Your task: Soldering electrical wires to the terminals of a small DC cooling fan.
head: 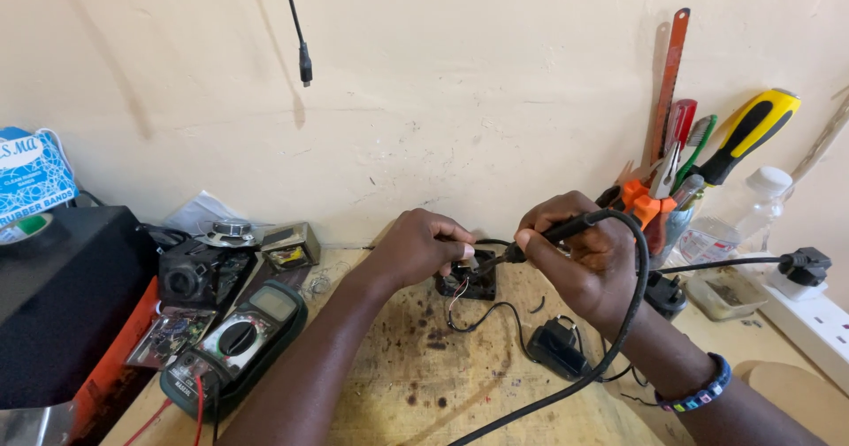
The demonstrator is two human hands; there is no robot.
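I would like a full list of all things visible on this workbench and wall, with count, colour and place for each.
small part with wires: one, black, bench centre, under both hands
soldering iron: one, black, in right hand, tip at the part
iron's cord: one, black, looping over right wrist
multimeter: one, dark green, bench left
black box: one, far left
plug adapter: one, black, bench right of centre
tool holder with pliers, screwdrivers, saw blade: one group, orange, yellow, red, right by wall
plastic bottle: one, clear, right
power strip: one, white, far right
hanging cable: one, black, wall
left hand: touches the part
right hand: grip closed on iron
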